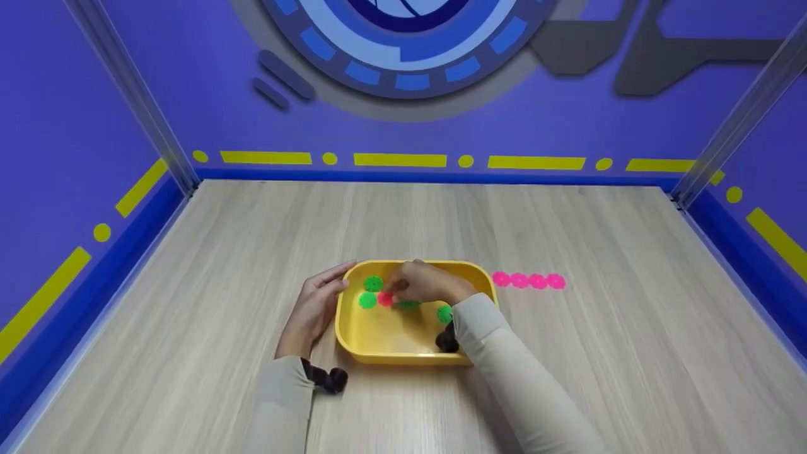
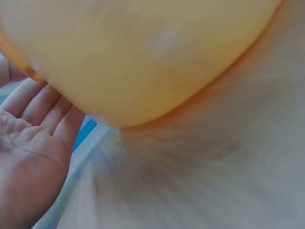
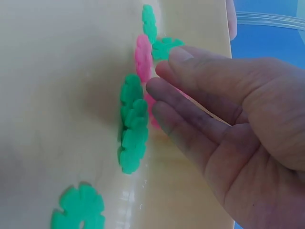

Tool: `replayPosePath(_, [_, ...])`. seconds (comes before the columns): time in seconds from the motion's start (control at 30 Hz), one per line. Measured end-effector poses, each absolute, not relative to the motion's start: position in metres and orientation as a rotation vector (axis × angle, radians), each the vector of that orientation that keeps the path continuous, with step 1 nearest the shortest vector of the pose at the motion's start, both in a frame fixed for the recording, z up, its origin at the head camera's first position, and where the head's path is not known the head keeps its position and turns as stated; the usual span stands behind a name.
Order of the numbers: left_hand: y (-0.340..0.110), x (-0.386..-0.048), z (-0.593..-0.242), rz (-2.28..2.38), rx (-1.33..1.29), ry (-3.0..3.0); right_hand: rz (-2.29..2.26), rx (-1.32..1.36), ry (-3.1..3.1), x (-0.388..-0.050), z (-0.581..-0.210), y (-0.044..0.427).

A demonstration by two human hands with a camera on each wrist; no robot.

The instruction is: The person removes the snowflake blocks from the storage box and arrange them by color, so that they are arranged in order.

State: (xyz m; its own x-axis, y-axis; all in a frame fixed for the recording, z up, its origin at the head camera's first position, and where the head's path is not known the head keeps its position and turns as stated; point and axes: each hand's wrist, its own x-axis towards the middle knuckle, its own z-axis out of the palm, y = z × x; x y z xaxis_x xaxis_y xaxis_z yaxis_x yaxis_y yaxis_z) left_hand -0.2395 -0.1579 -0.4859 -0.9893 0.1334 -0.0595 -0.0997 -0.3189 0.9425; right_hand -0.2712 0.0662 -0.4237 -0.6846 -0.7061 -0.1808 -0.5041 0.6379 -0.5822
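Note:
A yellow plastic basin [image 1: 403, 359] stands on the table. My left hand [image 1: 315, 309] rests at its left side, thumb by the rim; in the left wrist view the palm faces up and the fingers reach straight behind the basin wall. My right hand [image 1: 423, 282] is inside the basin, fingertips beside a pink flower-shaped disc [image 3: 143, 58]. Nothing shows between thumb and fingers in the right wrist view. Another pink piece is partly hidden behind those fingers. Several green flower-shaped discs [image 1: 373, 284] lie around the hand, including an overlapping green group [image 3: 134, 138].
Right of the basin, several pink flower-shaped discs [image 1: 528, 280] form a joined row on the wooden table [image 1: 630, 353]. Blue panels [image 1: 403, 139] wall the table at the back and both sides. A black camera [image 1: 331, 380] sits at my left wrist.

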Motion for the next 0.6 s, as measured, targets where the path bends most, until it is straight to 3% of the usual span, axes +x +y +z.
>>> replayPosePath(0.6, [-0.1583, -0.2406, -0.4851, 2.428, 0.026, 1.753, -0.696, -0.989, 2.473, -0.2700, -0.4274, 0.0615])
